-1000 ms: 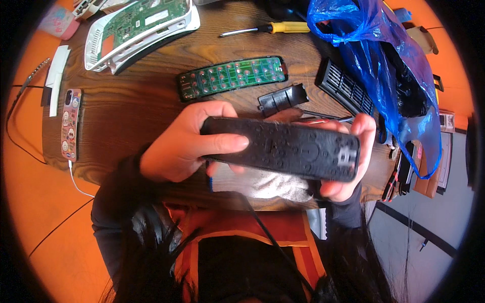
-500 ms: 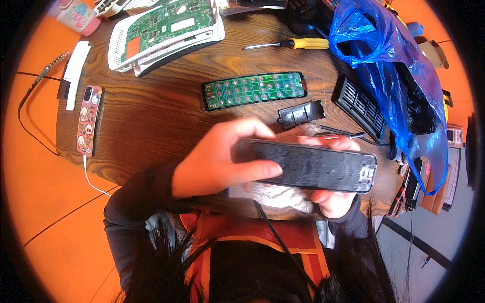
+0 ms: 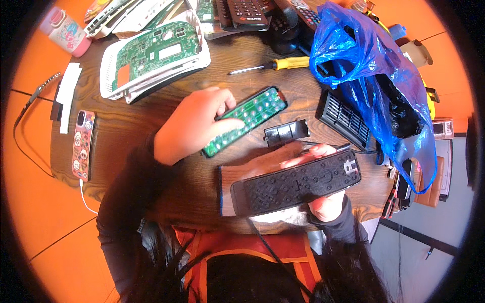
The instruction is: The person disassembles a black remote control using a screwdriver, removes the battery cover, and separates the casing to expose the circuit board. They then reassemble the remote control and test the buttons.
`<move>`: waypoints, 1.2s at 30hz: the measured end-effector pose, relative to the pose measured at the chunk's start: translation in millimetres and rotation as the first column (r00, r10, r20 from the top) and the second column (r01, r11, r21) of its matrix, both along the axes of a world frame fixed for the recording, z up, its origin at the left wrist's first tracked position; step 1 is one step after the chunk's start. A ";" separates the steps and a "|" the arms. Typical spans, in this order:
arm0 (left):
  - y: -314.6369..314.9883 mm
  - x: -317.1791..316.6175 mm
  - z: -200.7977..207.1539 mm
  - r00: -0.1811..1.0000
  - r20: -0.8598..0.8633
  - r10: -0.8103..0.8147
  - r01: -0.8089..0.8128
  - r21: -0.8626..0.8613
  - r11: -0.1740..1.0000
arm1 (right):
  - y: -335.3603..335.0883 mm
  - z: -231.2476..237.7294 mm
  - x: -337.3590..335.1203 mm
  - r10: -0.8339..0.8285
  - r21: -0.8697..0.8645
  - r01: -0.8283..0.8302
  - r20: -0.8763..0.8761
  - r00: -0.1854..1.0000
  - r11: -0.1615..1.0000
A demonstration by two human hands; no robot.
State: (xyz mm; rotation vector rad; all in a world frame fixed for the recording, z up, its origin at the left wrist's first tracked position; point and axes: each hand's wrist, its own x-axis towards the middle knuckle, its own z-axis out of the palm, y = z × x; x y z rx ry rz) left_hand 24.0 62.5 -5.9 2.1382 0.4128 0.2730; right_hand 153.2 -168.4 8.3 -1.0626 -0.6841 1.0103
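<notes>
My left hand (image 3: 189, 123) is closed over a green circuit board (image 3: 260, 108) set in a black casing, thumb and fingers gripping its sides; the board is tilted, its right end farther away. Held up in my right hand (image 3: 327, 206) is a black remote control shell (image 3: 298, 184) with its rubber keypad facing up. Thumb and fingers clasp the shell from below, near its right end, where a small silvery patch shows. A thin dark rod shows beside the right fingertips; what it is I cannot tell. Just beyond lies a black battery cover (image 3: 286, 133), apart from both hands.
A cloth (image 3: 240, 171) lies under the shell. Farther off are a yellow-handled screwdriver (image 3: 290, 63), a black slotted case (image 3: 343, 121) and a blue plastic bag (image 3: 374, 65). A white housing with a green board (image 3: 156, 53) stands far left; a phone (image 3: 83, 146) charges at left.
My left hand has left the shell and moved left and away to the circuit board, which is now gripped and turned. The shell has come lower and left in my right hand.
</notes>
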 end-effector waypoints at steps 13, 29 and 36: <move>-19.0 -11.5 18.8 0.990 0.085 0.112 0.005 -0.817 0.577 | 3.2 8.3 6.9 -0.058 0.007 0.057 0.131 0.990 0.998; -52.4 -12.3 11.5 0.930 0.332 0.160 0.193 -0.809 0.555 | 39.5 15.9 11.1 0.111 0.107 -0.063 -0.539 0.835 0.992; -57.8 -11.9 15.4 0.913 0.370 0.173 0.200 -0.775 0.600 | 41.7 0.6 5.1 0.203 0.084 -0.185 -0.448 0.871 0.979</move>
